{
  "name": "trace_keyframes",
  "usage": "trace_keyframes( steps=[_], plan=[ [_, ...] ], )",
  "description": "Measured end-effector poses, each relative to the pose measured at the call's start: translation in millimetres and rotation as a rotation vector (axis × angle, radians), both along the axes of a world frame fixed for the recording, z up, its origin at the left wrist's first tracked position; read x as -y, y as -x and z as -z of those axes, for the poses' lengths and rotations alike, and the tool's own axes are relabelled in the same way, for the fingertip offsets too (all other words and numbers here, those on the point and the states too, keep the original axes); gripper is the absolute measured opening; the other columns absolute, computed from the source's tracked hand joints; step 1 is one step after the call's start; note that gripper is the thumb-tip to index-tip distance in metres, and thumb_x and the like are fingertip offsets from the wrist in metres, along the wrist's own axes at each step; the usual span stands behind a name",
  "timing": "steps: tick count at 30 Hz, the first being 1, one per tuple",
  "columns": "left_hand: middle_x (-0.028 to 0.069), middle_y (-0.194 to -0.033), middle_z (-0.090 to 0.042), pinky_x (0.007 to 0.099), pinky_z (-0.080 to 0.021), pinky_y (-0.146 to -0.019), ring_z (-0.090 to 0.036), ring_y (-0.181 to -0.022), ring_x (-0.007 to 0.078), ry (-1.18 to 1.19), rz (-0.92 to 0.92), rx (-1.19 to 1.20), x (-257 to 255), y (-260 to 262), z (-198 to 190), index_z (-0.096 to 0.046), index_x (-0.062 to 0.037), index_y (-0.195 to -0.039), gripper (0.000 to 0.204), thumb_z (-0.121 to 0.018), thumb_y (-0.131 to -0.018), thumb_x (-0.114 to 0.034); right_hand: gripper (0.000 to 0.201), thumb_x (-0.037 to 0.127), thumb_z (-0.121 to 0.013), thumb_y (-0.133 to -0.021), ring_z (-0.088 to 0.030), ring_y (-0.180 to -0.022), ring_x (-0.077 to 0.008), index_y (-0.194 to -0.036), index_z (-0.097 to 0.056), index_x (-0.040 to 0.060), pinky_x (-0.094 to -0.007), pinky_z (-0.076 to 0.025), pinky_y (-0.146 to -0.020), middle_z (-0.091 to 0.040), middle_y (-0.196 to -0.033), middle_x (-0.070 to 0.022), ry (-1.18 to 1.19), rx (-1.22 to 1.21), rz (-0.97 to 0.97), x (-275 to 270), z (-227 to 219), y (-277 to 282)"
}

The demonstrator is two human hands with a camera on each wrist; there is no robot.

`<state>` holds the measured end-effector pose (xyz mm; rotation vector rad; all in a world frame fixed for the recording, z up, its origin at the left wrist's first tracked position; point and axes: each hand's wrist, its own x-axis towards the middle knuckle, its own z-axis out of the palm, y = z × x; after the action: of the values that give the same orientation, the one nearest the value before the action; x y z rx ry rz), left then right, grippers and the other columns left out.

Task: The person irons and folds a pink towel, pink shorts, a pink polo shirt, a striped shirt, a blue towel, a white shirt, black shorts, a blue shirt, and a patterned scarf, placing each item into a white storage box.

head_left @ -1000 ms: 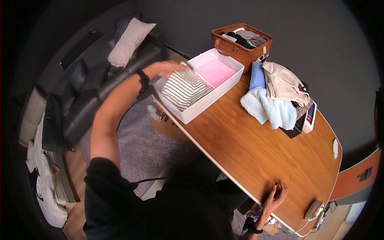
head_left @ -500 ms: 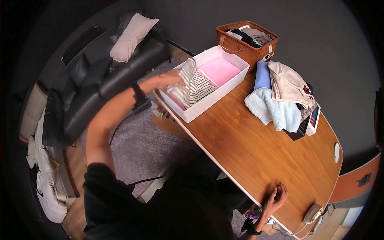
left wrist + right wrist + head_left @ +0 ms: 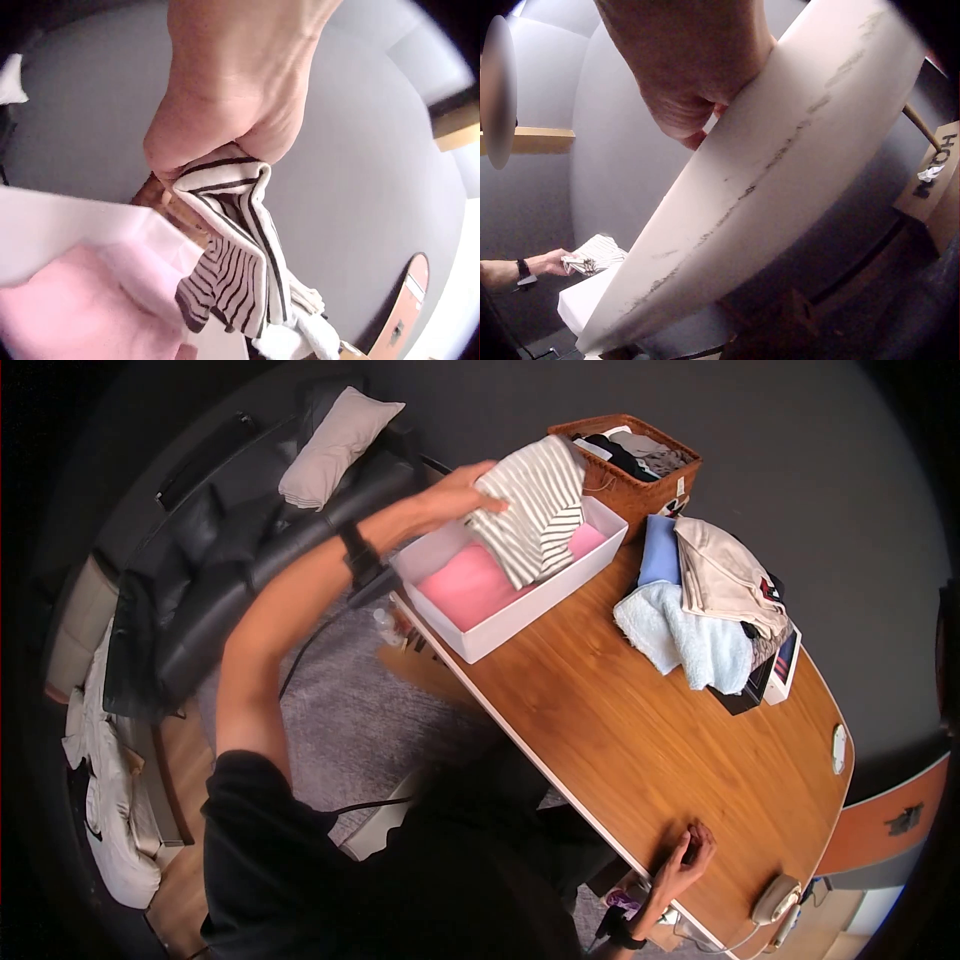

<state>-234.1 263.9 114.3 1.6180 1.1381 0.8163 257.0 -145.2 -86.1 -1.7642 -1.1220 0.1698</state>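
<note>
My left hand [image 3: 462, 497] pinches a folded garment [image 3: 530, 500], white with dark stripes, and holds it up over a white open box [image 3: 550, 594]. In the left wrist view the garment [image 3: 251, 240] hangs from between thumb and fingers, its lower folds loose. Inside the box, pink cloth [image 3: 462, 588] shows at the near end and a bit more at the far end; the garment covers the middle from the head view. My right hand [image 3: 686, 858] rests on the table near its front edge, fingers loosely curled around nothing.
A brown woven basket [image 3: 640, 490] of clothes stands behind the box. On the wooden table [image 3: 590, 710] lie a light-blue towel [image 3: 690, 635], a beige garment [image 3: 725, 575] and a blue folded cloth [image 3: 657, 550], piled by small boxes. A beige corded device [image 3: 775, 900] sits at the near right.
The striped garment has come up out of the box in my left hand, moving up and to the right. Pink cloth beneath it now shows. My right hand has stayed on the table.
</note>
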Motion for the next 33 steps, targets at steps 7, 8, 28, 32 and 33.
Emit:
trace_keyframes(
  steps=[7, 8, 28, 32, 33],
  plan=[
    [0.0148, -0.131, -0.067, 0.0398, -0.06, -0.096, -0.067, -0.119, 0.0246, 0.721, 0.074, -0.134, 26, 66, 84, -0.052, 0.0041, -0.143, 0.064, -0.079, -0.085, 0.002, 0.021, 0.007, -0.063, -0.102, -0.062, -0.113, -0.0253, -0.117, -0.066, -0.0071, -0.035, -0.05, -0.102, -0.062, -0.121, -0.0149, 0.02, 0.02, -0.005, -2, 0, 0],
    [0.0159, -0.135, -0.064, 0.0407, -0.058, -0.098, -0.063, -0.125, 0.0254, 0.737, 0.112, -0.193, 27, 63, 82, -0.046, 0.0019, -0.149, 0.075, -0.082, -0.083, 0.0, 0.021, 0.008, -0.063, -0.102, -0.062, -0.113, -0.0254, -0.117, -0.066, -0.0071, -0.035, -0.05, -0.102, -0.062, -0.121, -0.015, 0.022, 0.028, -0.009, -1, 0, -1],
    [0.0192, -0.124, -0.071, 0.0446, -0.051, -0.104, -0.067, -0.118, 0.0354, -0.21, 0.077, -1.442, -3, -14, 41, -0.065, -0.0048, -0.137, 0.072, -0.077, -0.081, -0.05, 0.024, 0.011, -0.066, -0.098, -0.06, -0.118, -0.0326, -0.113, -0.07, -0.0074, -0.0424, -0.044, -0.107, -0.065, -0.121, -0.0188, 0.073, 0.053, 0.031, -1, -8, 3],
    [0.0264, -0.163, -0.036, 0.0537, -0.039, -0.117, -0.037, -0.149, 0.0448, -0.211, 0.146, -1.265, -6, -46, 68, -0.034, -0.0069, -0.161, 0.087, -0.063, -0.094, -0.054, 0.025, 0.013, -0.066, -0.098, -0.06, -0.119, -0.0328, -0.111, -0.07, -0.0072, -0.0429, -0.044, -0.107, -0.065, -0.121, -0.0192, 0.062, 0.045, 0.032, 0, -3, -1],
    [0.0251, -0.166, -0.026, 0.0578, -0.034, -0.119, -0.028, -0.152, 0.0459, -0.149, 0.172, -1.299, -4, -51, 82, -0.027, -0.0084, -0.163, 0.089, -0.061, -0.095, -0.054, 0.025, 0.013, -0.066, -0.098, -0.06, -0.119, -0.033, -0.111, -0.07, -0.0071, -0.0431, -0.044, -0.107, -0.065, -0.121, -0.0194, 0.065, 0.047, 0.035, 1, -3, -2]
  ],
)
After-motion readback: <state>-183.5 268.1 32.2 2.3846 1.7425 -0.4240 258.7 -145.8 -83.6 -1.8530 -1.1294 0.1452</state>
